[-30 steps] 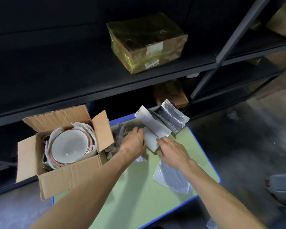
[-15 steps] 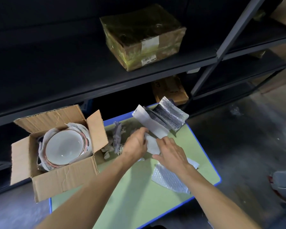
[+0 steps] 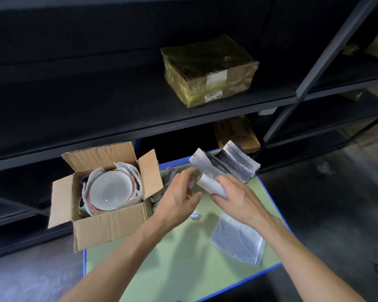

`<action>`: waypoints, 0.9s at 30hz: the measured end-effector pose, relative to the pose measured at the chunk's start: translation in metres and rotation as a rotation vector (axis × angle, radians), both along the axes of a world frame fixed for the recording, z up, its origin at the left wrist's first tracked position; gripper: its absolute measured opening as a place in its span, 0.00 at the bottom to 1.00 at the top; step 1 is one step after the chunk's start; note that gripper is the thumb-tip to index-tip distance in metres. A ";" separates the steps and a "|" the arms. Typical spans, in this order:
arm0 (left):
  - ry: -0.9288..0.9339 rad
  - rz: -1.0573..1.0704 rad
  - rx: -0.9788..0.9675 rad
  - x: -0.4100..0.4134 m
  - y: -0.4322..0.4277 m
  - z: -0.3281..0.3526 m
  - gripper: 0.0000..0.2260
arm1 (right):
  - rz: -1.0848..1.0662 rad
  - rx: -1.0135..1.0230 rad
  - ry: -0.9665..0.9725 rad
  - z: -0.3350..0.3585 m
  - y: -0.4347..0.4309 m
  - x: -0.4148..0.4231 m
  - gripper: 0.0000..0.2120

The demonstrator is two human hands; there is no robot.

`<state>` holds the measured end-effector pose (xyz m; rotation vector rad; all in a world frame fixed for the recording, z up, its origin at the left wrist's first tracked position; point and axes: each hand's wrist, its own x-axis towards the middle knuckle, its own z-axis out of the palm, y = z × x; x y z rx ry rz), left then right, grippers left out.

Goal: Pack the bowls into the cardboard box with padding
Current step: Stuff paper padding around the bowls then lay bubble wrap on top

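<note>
Across the far side of the scene runs dark metal shelving (image 3: 118, 94), with a tape-wrapped parcel (image 3: 210, 70) on one shelf toward the right. Nearer stands a green table (image 3: 183, 262) with a blue edge. At its far left corner sits the cardboard box (image 3: 109, 225), flaps open, and its left part seems to overhang the table edge. Inside it the bowls (image 3: 110, 189) lie nested in a stack, white with a reddish rim, and white wrapping paper (image 3: 124, 166) is tucked around them. How many bowls there are cannot be counted.

A flat bubble wrap sheet (image 3: 238, 243) lies on the near right of the table, and a foil bubble pouch (image 3: 236, 164) lies at the far right. Crumpled grey paper scraps (image 3: 168, 173) sit just right of the box.

Between box and pouch, the right hand (image 3: 238, 197) has its fingers curled around a roll of white foam sheet (image 3: 210, 185), whose free end stands up on the far side. The left hand (image 3: 177, 199) is just left of the roll, its fingers loose and spread, grasping nothing visible. Whether its fingertips touch the sheet's free end cannot be told.

The task looks well along: the bowls are boxed with paper at their sides, and none show on the table. What seems left is padding over the top and in the gaps, then closing the flaps.
</note>
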<state>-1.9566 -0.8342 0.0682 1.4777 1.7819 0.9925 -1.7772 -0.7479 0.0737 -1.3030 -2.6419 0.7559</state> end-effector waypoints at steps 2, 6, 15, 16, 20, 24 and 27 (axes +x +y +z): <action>-0.074 0.035 -0.023 -0.003 -0.007 0.006 0.19 | 0.019 0.024 0.023 0.008 -0.001 -0.005 0.10; -0.247 0.085 -0.019 -0.008 -0.019 0.018 0.17 | 0.185 0.099 0.021 0.022 -0.008 -0.022 0.09; -0.286 0.298 0.080 -0.041 -0.050 0.038 0.07 | 0.364 0.107 0.098 0.056 -0.026 -0.070 0.16; -0.258 0.337 0.087 -0.047 -0.054 0.039 0.08 | 0.374 0.114 0.128 0.057 -0.028 -0.076 0.16; -0.282 0.430 0.118 -0.072 -0.074 0.043 0.11 | 0.349 0.103 0.186 0.059 -0.035 -0.099 0.10; -0.445 0.407 0.120 -0.091 -0.095 0.047 0.17 | 0.350 0.004 0.183 0.058 -0.045 -0.127 0.07; -0.364 0.359 0.122 -0.106 -0.108 0.049 0.11 | 0.331 -0.057 0.199 0.059 -0.053 -0.145 0.09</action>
